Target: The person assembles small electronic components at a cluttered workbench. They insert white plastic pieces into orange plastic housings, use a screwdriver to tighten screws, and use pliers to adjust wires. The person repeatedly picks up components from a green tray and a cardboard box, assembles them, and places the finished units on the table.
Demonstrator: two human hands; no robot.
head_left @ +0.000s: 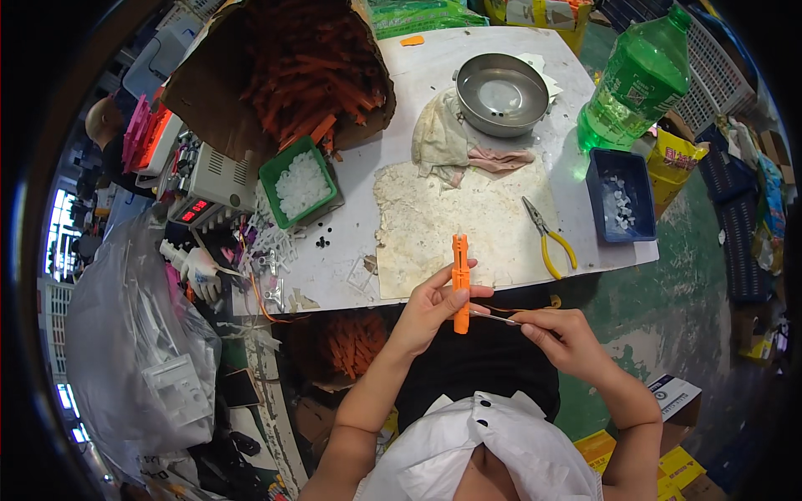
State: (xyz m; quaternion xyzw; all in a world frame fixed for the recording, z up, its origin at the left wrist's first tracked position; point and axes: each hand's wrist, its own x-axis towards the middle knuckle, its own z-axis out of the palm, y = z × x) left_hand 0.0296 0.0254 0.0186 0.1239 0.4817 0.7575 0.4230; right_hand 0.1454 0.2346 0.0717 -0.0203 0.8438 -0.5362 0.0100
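Close to the table's near edge, my left hand (pixel 432 311) grips a long, narrow orange plastic part (pixel 461 288), slotted at its far end and held roughly upright in the picture. My right hand (pixel 568 341) pinches a thin metal tool (pixel 494 317), like tweezers, whose tip reaches the part's lower right side. Whether the tip touches it or goes inside, I cannot tell. Beyond my hands lies a stained, pale work sheet (pixel 468 217). Yellow-handled long-nose pliers (pixel 549 240) rest along its right edge.
A round metal bowl (pixel 502 94) sits by a crumpled cloth (pixel 439 138). At left are a green tray (pixel 266 177) of small translucent pieces, a box of orange parts (pixel 309 75) and a bench power unit (pixel 219 185). A blue bin (pixel 620 230) and green bottle (pixel 637 79) stand right.
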